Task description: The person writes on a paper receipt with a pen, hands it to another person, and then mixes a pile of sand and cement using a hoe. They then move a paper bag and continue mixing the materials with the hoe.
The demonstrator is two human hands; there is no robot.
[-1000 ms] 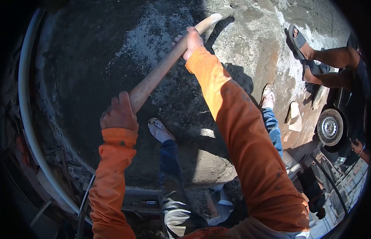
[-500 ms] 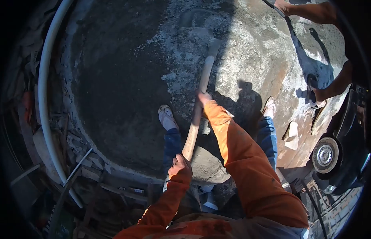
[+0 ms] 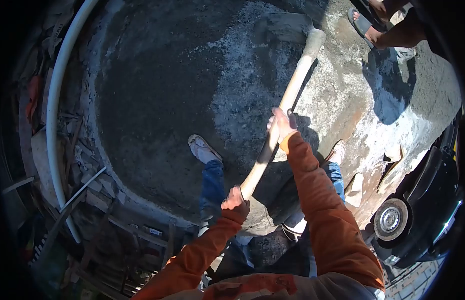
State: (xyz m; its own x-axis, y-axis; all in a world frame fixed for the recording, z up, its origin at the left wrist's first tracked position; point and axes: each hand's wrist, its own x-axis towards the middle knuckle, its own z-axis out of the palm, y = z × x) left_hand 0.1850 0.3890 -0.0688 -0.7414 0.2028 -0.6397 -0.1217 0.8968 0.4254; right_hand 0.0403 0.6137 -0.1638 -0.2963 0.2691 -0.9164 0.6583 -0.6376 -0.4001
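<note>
A hoe with a long wooden handle (image 3: pixel 297 75) slants across the middle of the head view. Its broad blade (image 3: pixel 287 27) rests at the far end on a patch of grey powdery mix (image 3: pixel 247 85). My left hand (image 3: pixel 236 201) is closed round the near end of the handle. Farther up the shaft, my right hand (image 3: pixel 282 124) grips it from the right side. Both arms are in orange sleeves. Dark, damp-looking mix (image 3: pixel 152 110) covers the ground left of the hoe.
Another person's foot in a flip-flop (image 3: pixel 362 25) stands at the upper right. A dark vehicle with a wheel (image 3: pixel 391 219) is at the right. A white pipe (image 3: pixel 53 120) and rubble (image 3: pixel 95 187) line the left edge. My shoe (image 3: pixel 205 149) stands on the mix.
The hoe's head has moved right and farther away, and the handle tilts more to the right. Both my hands have shifted right with it. The other person's feet have changed position.
</note>
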